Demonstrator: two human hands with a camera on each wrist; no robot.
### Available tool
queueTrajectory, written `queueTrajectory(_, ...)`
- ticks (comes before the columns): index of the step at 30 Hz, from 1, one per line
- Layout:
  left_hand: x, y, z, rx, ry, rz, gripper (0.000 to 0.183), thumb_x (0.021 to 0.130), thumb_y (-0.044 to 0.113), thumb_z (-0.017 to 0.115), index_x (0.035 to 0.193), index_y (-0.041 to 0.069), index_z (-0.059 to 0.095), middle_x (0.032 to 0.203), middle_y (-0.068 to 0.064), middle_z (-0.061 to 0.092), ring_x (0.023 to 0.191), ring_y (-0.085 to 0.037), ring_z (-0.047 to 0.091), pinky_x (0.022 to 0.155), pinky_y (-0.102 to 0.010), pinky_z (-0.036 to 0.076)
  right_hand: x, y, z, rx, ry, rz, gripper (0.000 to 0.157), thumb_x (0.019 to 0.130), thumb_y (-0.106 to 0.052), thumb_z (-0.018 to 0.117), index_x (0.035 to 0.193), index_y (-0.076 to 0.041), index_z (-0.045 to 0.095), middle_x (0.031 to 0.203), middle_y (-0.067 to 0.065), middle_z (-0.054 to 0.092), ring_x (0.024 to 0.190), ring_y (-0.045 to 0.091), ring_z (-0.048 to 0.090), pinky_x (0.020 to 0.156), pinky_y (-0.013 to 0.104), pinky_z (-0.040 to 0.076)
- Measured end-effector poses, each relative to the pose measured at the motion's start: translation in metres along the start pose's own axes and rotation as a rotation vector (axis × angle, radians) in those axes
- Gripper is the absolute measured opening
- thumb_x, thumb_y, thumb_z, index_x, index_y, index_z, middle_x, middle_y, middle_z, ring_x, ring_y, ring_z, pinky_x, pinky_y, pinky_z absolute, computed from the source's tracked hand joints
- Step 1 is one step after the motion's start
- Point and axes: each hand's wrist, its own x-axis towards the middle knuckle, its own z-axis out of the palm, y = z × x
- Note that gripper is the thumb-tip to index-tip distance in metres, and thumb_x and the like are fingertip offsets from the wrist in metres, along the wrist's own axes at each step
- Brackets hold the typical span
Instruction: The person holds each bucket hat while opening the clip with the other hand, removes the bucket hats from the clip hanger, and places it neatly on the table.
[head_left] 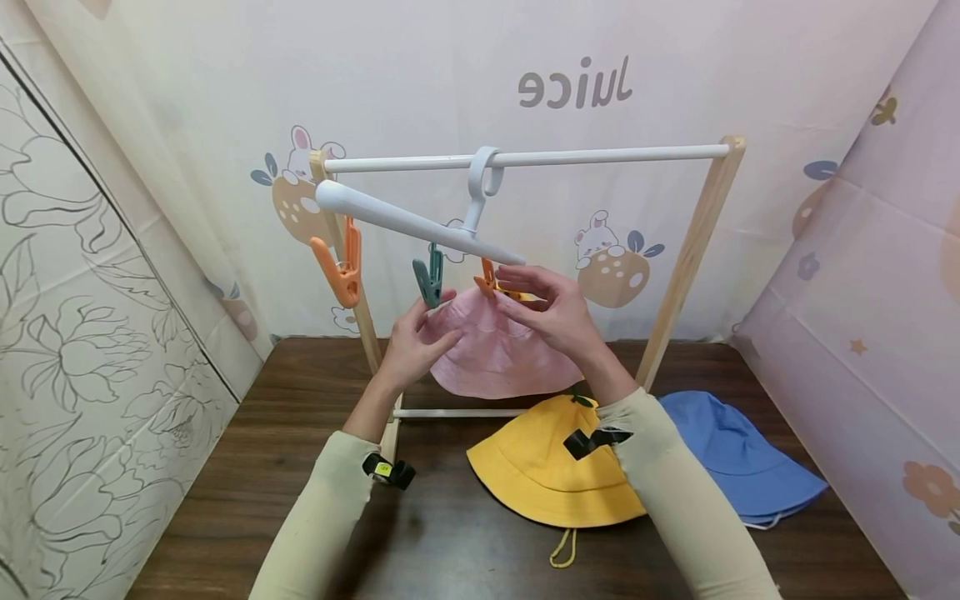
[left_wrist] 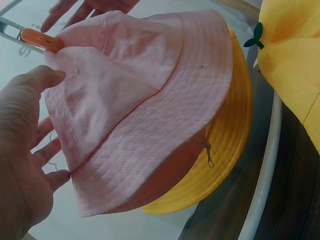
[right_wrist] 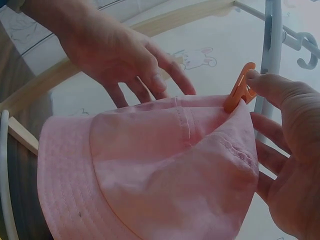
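Observation:
A pink bucket hat [head_left: 502, 350] hangs crown up under a white hanger [head_left: 405, 221], with an orange clothespin [right_wrist: 240, 90] at the top of its crown. My right hand [head_left: 551, 308] is at that clothespin, thumb tip against its handle and the other fingers extended behind the crown. At the hat's left side is my left hand [head_left: 416, 337], fingers loosely spread around the crown's edge and thumb in front. Behind the pink hat shows the brim of a yellow hat [left_wrist: 240, 120]. A green clothespin [head_left: 429, 279] and another orange clothespin [head_left: 341, 267] hang further left on the hanger.
The hanger hooks over the top rail [head_left: 615, 156] of a wood-framed rack and tilts down toward the right. On the dark table [head_left: 300, 467] lie a second yellow hat [head_left: 555, 458] with a green sprout and a blue hat [head_left: 735, 450] at the right.

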Motion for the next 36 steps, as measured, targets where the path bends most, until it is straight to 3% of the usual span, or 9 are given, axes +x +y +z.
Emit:
queueTrajectory(3,0.001,-0.002,0.001,0.005,-0.006,0.003,0.066,0.101,0.014,0.083,0.162,0.011,0.056,0.170,-0.016,0.059,0.170,-0.037,0.043,0.137,-0.068,0.035,0.001,0.000,0.002,0.004,-0.003,0.000,0.053,0.100,-0.005,0.084,0.151,-0.007,0.069,0.150,0.019,0.075,0.140,0.039,0.073,0.114,0.048,0.062)
queueTrajectory(10,0.001,-0.004,0.002,0.020,-0.009,0.008,0.068,0.101,0.013,0.084,0.163,0.011,0.055,0.171,-0.014,0.059,0.169,-0.036,0.043,0.137,-0.066,0.036,0.002,-0.002,0.007,0.016,0.000,-0.012,0.053,0.099,-0.004,0.084,0.150,-0.006,0.069,0.147,0.020,0.076,0.137,0.039,0.074,0.111,0.032,0.064)
queueTrajectory(17,0.003,-0.003,0.003,0.018,-0.019,0.003,0.069,0.101,0.012,0.084,0.164,0.009,0.054,0.171,-0.014,0.058,0.168,-0.036,0.045,0.138,-0.064,0.036,0.004,-0.001,0.010,0.015,0.010,-0.016,0.053,0.098,-0.003,0.085,0.149,-0.004,0.070,0.144,0.021,0.077,0.133,0.040,0.076,0.114,0.045,0.063)
queueTrajectory(22,0.003,-0.005,0.004,0.030,-0.017,0.003,0.068,0.102,0.010,0.083,0.164,0.010,0.055,0.170,-0.014,0.059,0.167,-0.037,0.047,0.140,-0.063,0.033,0.005,0.000,0.013,0.032,0.011,-0.014,0.053,0.098,-0.002,0.085,0.149,-0.004,0.069,0.142,0.023,0.078,0.130,0.041,0.077,0.107,0.031,0.065)
queueTrajectory(25,0.003,-0.005,0.004,0.050,-0.016,-0.002,0.067,0.102,0.012,0.083,0.163,0.011,0.056,0.169,-0.013,0.061,0.165,-0.037,0.049,0.140,-0.063,0.032,0.005,0.000,0.015,0.037,0.018,-0.012,0.053,0.099,-0.002,0.085,0.149,-0.004,0.069,0.140,0.024,0.078,0.126,0.035,0.080,0.102,0.023,0.065)
queueTrajectory(31,0.004,-0.007,0.004,0.081,-0.014,-0.011,0.065,0.102,0.014,0.083,0.162,0.013,0.058,0.161,-0.017,0.065,0.155,-0.039,0.057,0.136,-0.063,0.039,0.004,-0.002,0.019,0.054,0.036,-0.003,0.051,0.099,-0.004,0.085,0.148,-0.005,0.071,0.135,0.024,0.080,0.113,0.015,0.081,0.100,0.024,0.066)
queueTrajectory(36,0.004,-0.008,0.003,0.087,-0.018,-0.020,0.063,0.103,0.015,0.083,0.161,0.014,0.058,0.156,-0.016,0.064,0.146,-0.038,0.059,0.131,-0.062,0.045,0.006,-0.004,0.023,0.068,0.039,0.009,0.051,0.099,-0.005,0.085,0.148,-0.005,0.071,0.135,0.024,0.080,0.116,0.022,0.081,0.098,0.023,0.066)
